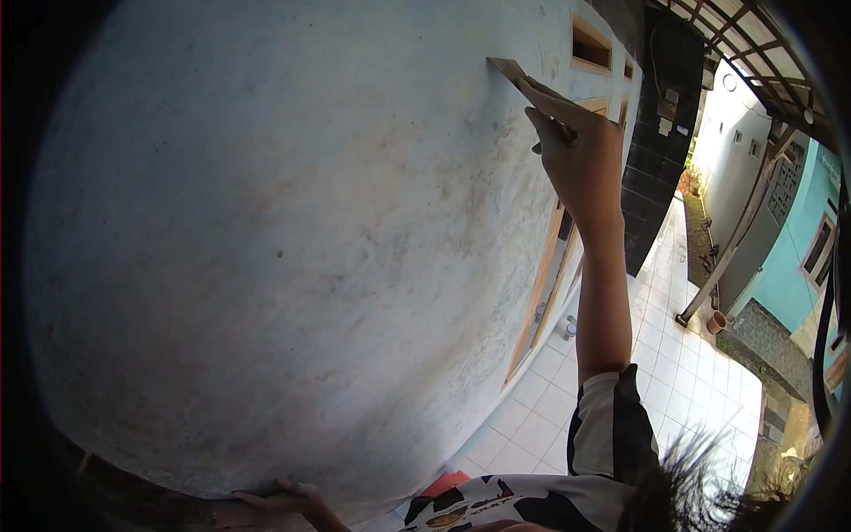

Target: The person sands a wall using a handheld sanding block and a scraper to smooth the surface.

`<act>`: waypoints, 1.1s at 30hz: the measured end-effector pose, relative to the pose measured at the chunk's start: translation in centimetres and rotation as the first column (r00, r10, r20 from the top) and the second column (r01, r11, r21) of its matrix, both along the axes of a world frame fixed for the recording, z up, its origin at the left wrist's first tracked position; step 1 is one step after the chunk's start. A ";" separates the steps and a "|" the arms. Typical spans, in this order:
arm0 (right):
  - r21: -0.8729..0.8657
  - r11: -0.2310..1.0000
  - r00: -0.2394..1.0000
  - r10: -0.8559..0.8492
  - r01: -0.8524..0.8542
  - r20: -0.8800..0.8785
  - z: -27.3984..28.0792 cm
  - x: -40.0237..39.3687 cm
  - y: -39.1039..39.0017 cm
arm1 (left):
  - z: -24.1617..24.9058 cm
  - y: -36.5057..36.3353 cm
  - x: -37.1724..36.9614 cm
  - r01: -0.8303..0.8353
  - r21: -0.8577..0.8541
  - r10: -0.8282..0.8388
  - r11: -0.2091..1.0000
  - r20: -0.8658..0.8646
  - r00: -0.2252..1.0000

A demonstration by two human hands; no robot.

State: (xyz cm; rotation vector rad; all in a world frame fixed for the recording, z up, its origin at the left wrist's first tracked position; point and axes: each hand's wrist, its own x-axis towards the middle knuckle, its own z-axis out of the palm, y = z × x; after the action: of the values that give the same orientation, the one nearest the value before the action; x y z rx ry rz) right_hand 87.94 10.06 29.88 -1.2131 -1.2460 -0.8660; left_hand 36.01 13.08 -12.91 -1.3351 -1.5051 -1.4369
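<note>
My right hand [574,142] is raised at the upper right of the view, its fingers closed round a flat scraper [508,69]. The scraper's thin blade points up and left, at or close to the pale, stained wall [292,222]; whether it touches cannot be made out. Dark smudges mark the wall below and left of the blade. Down at the bottom left, my left hand [282,499] lies with fingers spread along the wall's lower edge, and nothing shows in it.
A wood-framed door [539,301] and a small vent opening [591,44] are in the wall. White floor tiles [656,355] run to the right, with a post [731,239], a flowerpot [716,322] and a turquoise building [802,257] beyond. A red object [445,483] lies low.
</note>
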 end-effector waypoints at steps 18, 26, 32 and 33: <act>0.095 0.995 0.993 0.046 -0.035 -0.112 -1.0 1.6 -0.9 | 5.3 -0.8 2.6 -0.063 0.089 0.068 0.994 -0.052 0.996; -0.063 0.998 0.989 -0.007 0.017 0.145 -2.4 0.9 -1.7 | 5.5 -0.8 3.7 -0.010 0.100 0.009 0.995 0.011 1.000; 0.052 0.993 0.993 -0.106 0.104 0.049 -2.3 2.7 -0.9 | 6.8 -2.0 3.2 -0.182 0.007 0.181 0.983 -0.124 0.976; 0.052 0.993 0.993 -0.106 0.103 0.054 -2.2 3.0 -0.7 | 6.5 -1.8 3.2 -0.154 0.027 0.156 0.988 -0.112 0.981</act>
State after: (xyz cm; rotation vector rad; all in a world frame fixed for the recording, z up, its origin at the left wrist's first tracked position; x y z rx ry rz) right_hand 90.91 9.31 27.72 -1.2306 -1.2078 -1.0083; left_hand 39.18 11.32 -6.39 -1.2381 -1.4842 -1.2531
